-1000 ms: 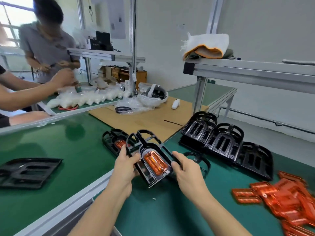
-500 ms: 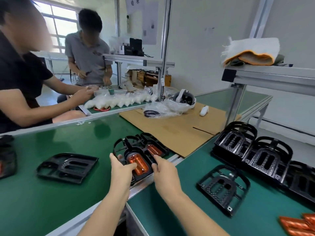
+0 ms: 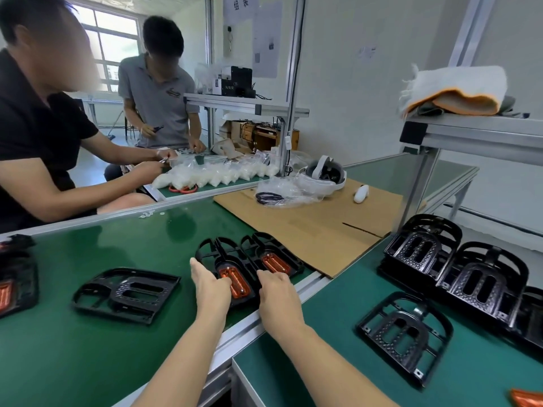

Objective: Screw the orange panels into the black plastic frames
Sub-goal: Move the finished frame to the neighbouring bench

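Observation:
A black plastic frame (image 3: 219,255) with an orange panel (image 3: 236,282) in it lies on the green table near its right edge. My left hand (image 3: 210,284) holds its left side and my right hand (image 3: 277,289) holds its right side. A second black frame with an orange panel (image 3: 274,262) lies just behind it, touching it. An empty black frame (image 3: 126,293) lies to the left. Another empty frame (image 3: 404,333) lies on the right-hand table, where a row of stacked black frames (image 3: 458,268) stands behind it.
A cardboard sheet (image 3: 311,224) with a white headset (image 3: 324,173) and plastic bags lies behind. Two people work at the far left. An aluminium post (image 3: 417,186) carries a shelf with folded cloth (image 3: 455,92). Orange panels peek in at the bottom right corner (image 3: 527,398) and left edge (image 3: 6,293).
My hands carried the frame with the orange panel leftward from the right-hand table and set it down on the left table beside the other assembled frame. The view swung left.

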